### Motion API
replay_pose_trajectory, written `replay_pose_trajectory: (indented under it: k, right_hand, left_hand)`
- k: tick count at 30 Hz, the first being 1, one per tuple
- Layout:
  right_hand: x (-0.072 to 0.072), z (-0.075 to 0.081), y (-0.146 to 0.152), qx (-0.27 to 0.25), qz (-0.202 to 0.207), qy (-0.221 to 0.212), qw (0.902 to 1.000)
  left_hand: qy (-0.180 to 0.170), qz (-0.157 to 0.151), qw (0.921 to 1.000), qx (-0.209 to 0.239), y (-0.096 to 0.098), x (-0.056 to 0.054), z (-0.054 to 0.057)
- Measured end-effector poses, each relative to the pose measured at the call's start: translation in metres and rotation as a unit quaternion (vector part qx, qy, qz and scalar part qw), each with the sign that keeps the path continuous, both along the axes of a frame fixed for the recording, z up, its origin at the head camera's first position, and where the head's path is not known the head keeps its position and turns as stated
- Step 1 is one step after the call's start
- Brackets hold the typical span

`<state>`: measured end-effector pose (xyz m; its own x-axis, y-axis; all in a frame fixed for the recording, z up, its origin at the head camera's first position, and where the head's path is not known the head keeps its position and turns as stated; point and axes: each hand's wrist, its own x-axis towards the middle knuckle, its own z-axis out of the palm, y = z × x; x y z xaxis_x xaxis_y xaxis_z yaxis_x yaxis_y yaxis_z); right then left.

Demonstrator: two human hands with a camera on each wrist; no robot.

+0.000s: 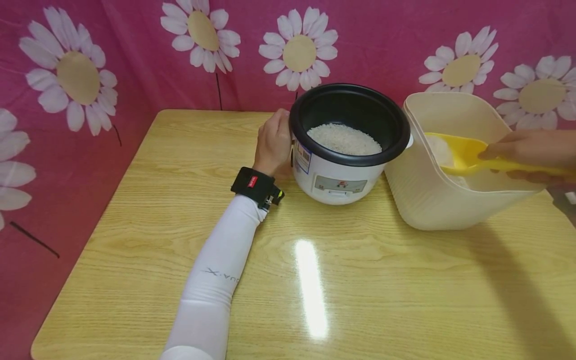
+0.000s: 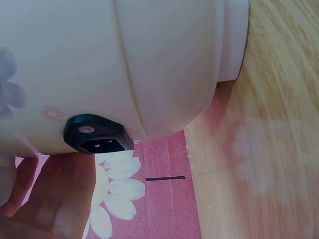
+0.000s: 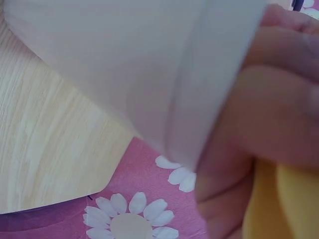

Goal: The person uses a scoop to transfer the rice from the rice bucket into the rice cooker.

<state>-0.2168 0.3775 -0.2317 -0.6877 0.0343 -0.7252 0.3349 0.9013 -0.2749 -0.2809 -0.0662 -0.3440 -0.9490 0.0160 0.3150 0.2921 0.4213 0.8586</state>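
Note:
A white rice cooker [image 1: 337, 180] with a black inner pot [image 1: 348, 97] stands on the table, raw rice [image 1: 346, 139] lying in the pot. My left hand [image 1: 273, 142] grips the cooker's left side near its rim; in the left wrist view the fingers [image 2: 60, 194] bend in beside the black power socket [image 2: 97, 134]. At the right, my right hand [image 1: 531, 150] holds a yellow scoop [image 1: 468, 150] by its handle. White rice fills part of the scoop, which is inside the mouth of a cream plastic bin [image 1: 432, 195]. The bin's wall hides much of its contents.
The bin stands close against the cooker's right side. Behind the wooden table [image 1: 180, 240] hangs a pink cloth [image 1: 135, 45] with large white flowers. A bright light reflection lies on the table in front of the cooker.

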Motion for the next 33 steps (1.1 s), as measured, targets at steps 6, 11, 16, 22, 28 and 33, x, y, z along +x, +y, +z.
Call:
replay_pose_trajectory:
  k: [6,11,16,22,28,33]
  right_hand:
    - [0.000,0.002,0.004,-0.017,-0.014,0.005,0.9997]
    - [0.001,0.003,0.005,-0.018,-0.033,0.024,0.9990]
    - [0.004,0.002,0.004,-0.024,-0.064,0.059,0.9959]
    - [0.009,-0.001,0.004,-0.034,-0.071,0.079,0.9938]
    - [0.010,-0.001,0.012,-0.041,-0.062,0.092,0.9929]
    - [0.011,-0.003,0.015,-0.069,-0.072,0.103,0.9897]
  left_hand:
    - [-0.004,-0.005,1.0000,0.004,0.000,0.001,0.001]
    - [-0.001,-0.004,1.0000,0.006,0.000,0.000,0.000]
    - [-0.001,-0.001,1.0000,0.006,-0.001,-0.001,-0.001]
    - [-0.005,0.001,1.0000,0.007,-0.001,-0.001,-0.001]
    - [-0.007,-0.005,0.9999,0.015,-0.001,0.000,-0.002]
    - [-0.008,-0.007,0.9998,0.015,0.000,0.000,-0.001]
